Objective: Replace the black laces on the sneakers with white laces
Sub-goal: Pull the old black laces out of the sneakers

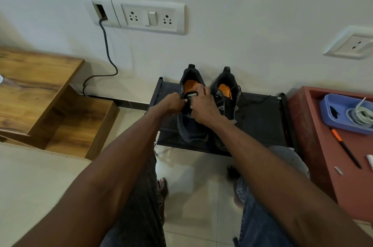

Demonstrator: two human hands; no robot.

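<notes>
While both hands worked at the left sneaker [191, 105] on the black shoe rack [262, 123], the left hand [173, 103] pinched at its eyelets and the right hand [203, 105] gripped the tongue. Black laces [240, 95] trailed from the right sneaker [228, 93]. White laces [361, 114] lay coiled in a blue tray [331, 119] on the red table [314, 145], beside an orange-black pen [345, 148].

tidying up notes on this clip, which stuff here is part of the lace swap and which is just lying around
Part of the job:
left shoe, under both hands
right shoe, black lace still in
white laces in the blue tray
left hand
right hand

Lying about:
pen
wall sockets
black cable
wooden table
</notes>
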